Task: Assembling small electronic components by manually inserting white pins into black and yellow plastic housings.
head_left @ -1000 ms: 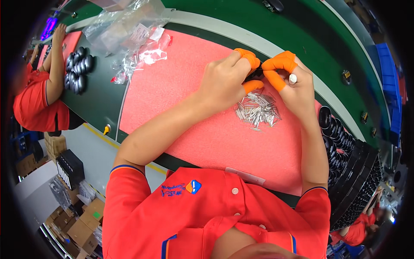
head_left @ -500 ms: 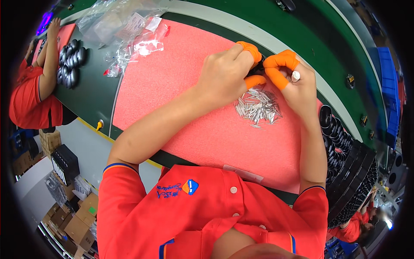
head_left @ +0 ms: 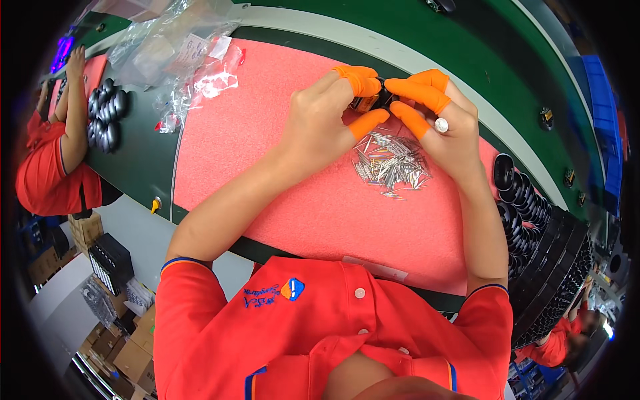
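Observation:
My left hand (head_left: 319, 115), with orange finger cots on thumb and fingers, is closed round a small black part (head_left: 383, 99) with an orange-brown area. From the other side my right hand (head_left: 448, 117), also in orange finger cots, pinches at the part's right end. What lies between those fingertips is mostly hidden. A small white round-ended thing (head_left: 441, 125) shows at the right hand; I cannot tell what it is. Just below both hands lies a loose pile of thin silvery metal pins (head_left: 393, 163) on a pink foam sheet (head_left: 320, 207).
Clear plastic bags (head_left: 200, 67) lie at the foam's far left. Stacks of glossy black oval shells (head_left: 517, 193) and black trays (head_left: 550, 267) stand right. A green conveyor (head_left: 493, 60) with small parts runs beyond. At left, another person (head_left: 53, 160) works near black shells (head_left: 107, 113).
Both hands have shifted slightly left. The left hand has turned so the black part shows more, and the right fingers have straightened against it.

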The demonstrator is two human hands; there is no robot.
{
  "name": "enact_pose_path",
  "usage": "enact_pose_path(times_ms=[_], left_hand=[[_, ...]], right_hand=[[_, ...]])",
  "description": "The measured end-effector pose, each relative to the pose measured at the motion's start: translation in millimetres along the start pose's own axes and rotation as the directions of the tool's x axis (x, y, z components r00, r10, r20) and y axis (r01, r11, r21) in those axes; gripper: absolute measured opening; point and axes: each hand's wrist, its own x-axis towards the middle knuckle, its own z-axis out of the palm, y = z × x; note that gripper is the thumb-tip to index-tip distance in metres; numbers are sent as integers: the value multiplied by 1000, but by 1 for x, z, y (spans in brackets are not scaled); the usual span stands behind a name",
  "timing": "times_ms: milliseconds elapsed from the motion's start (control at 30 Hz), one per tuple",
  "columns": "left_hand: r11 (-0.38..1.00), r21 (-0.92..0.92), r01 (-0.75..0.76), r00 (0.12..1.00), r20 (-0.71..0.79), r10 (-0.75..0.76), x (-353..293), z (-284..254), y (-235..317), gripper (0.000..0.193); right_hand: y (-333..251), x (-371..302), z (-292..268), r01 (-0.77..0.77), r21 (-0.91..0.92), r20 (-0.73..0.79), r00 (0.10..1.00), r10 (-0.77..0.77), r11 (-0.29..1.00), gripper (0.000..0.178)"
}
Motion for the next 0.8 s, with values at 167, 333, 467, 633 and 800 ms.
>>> enact_pose_path(times_ms=[167,333,467,633,800], left_hand=[[999,27,-20,1000,-15,21,-1,0,-2,33],[999,49,11,999,29,-12,0,-4,1,33],[992,98,83,992,82,-91,0,-5,5,32],[980,45,195,974,105,-199,8,0,17,38],[992,-122,36,955,297,2,23,0,29,38]], right_hand=[[0,-1,2,11,-18,-15,1000,-12,1000,32],[8,-1,-2,118,-105,71,991,-111,987,32],[5,3,-6,219,-191,132,972,-196,957,29],[10,16,-24,36,242,263,959,-101,970,23],[1,14,-42,-78,960,44,991,130,270,65]])
